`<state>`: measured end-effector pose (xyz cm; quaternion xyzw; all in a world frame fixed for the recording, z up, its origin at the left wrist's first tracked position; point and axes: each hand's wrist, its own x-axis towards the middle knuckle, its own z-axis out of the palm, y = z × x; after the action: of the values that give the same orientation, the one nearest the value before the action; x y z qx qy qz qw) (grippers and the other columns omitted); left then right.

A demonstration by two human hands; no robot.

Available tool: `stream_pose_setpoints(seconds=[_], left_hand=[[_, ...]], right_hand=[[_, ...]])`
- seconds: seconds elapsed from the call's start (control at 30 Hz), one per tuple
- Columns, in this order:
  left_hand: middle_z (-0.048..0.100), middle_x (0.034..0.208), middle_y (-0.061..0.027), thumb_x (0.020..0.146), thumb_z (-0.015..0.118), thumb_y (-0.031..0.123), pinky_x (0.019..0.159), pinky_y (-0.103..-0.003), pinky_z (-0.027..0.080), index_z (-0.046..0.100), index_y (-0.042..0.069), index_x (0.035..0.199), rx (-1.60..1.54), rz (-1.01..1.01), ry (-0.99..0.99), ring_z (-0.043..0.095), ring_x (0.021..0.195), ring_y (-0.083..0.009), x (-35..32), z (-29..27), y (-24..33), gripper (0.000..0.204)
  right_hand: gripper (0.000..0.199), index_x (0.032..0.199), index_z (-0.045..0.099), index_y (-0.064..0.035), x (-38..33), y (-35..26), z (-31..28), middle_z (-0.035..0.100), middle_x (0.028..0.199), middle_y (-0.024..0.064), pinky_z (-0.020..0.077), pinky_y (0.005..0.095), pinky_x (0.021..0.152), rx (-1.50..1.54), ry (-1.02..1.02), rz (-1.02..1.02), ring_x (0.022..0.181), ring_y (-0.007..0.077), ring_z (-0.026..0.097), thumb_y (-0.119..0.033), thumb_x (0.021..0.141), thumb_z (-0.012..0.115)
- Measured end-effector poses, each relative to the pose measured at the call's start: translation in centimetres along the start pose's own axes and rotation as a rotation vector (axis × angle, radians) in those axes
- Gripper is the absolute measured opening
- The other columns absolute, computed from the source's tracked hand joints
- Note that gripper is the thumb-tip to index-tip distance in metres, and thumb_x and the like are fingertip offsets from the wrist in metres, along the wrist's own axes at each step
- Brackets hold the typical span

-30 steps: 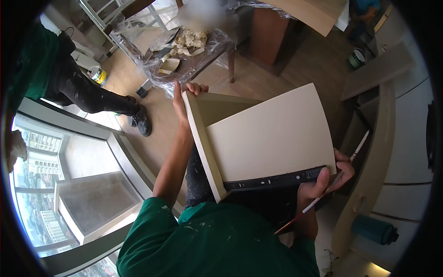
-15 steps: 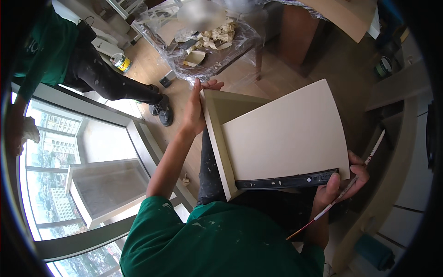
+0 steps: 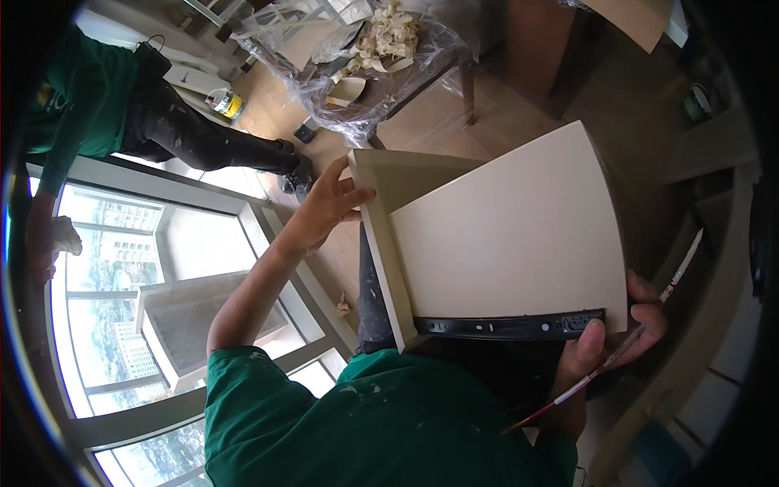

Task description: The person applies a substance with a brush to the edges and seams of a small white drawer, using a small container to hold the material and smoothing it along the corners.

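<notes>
A cream drawer [image 3: 503, 235] is tilted in front of me, its broad panel facing up. Along the panel's near edge runs a black slide rail [image 3: 511, 326]. My left hand [image 3: 329, 207] is at the upper part of the front board [image 3: 375, 243], with the fingers curled against it. On the far right corner, my right hand [image 3: 608, 345] is closed, with the thumb by the rail's end. The same hand holds a thin paintbrush [image 3: 621, 347], its pale handle pointing up and right and its reddish end toward my body.
Ahead stands a plastic-wrapped table [image 3: 422, 93] heaped with crumpled masking tape [image 3: 388, 36]. At left a co-worker [image 3: 89, 97] holds a crumpled white cloth or paper [image 3: 65, 235] beside the window. A second drawer-like box [image 3: 199, 316] sits by the window; a paint bucket [image 3: 225, 103] is on the floor.
My left hand has slid from the front board's top corner down its outer side, and its fingers have curled in. The right hand still holds the drawer and brush. The view has shifted slightly.
</notes>
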<state>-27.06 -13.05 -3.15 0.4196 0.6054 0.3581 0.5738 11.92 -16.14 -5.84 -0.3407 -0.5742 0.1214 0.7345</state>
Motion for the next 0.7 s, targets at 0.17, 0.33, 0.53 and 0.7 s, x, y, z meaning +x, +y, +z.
stream_pose_setpoints(seconds=[0.17,0.33,0.53,0.7], left_hand=[[0.057,0.142,-0.024,0.092,0.079,0.011,0.101,-0.039,0.056,0.013,0.0,0.161,0.046,0.005,-0.124,0.061,0.128,-0.0285,-2.6,0.8,-2.3,0.096],[0.049,0.146,-0.0272,0.088,0.085,0.018,0.106,-0.049,0.056,-0.006,0.003,0.164,0.245,-0.184,-0.409,0.06,0.13,-0.037,-6.7,-0.2,-2.2,0.12],[0.056,0.141,-0.0229,0.108,0.057,0.033,0.107,-0.044,0.052,0.02,-0.001,0.162,-0.094,0.149,-0.008,0.061,0.127,-0.0313,-2.9,-2.4,-2.0,0.073],[0.057,0.145,-0.019,0.108,0.033,0.065,0.118,-0.043,0.035,0.052,-0.004,0.142,-0.489,0.388,0.037,0.053,0.131,-0.0283,6.9,-1.2,-3.3,0.079]], right_hand=[[0.059,0.121,0.044,-0.0043,-0.1,0.1,0.1,0.055,0.11,0.0199,0.0475,0.0377,0.08,0.005,0.025,-0.002,0.095,0.0262,0.055,-0.034,0.079,0.074],[0.06,0.121,0.043,-0.0044,-0.2,0.3,-0.3,0.056,0.112,0.021,0.0472,0.0374,0.08,0.001,0.014,-0.016,0.096,0.0265,0.055,-0.033,0.078,0.074],[0.054,0.122,0.041,-0.0053,0.1,-0.9,-1.1,0.053,0.118,0.0214,0.047,0.0438,0.091,-0.079,-0.137,0.045,0.105,0.0284,0.054,-0.037,0.088,0.068],[0.055,0.12,0.041,-0.0062,0.1,-1.5,-0.5,0.052,0.115,0.0185,0.0428,0.0408,0.093,-0.012,-0.095,0.106,0.106,0.025,0.05,-0.028,0.083,0.076]])
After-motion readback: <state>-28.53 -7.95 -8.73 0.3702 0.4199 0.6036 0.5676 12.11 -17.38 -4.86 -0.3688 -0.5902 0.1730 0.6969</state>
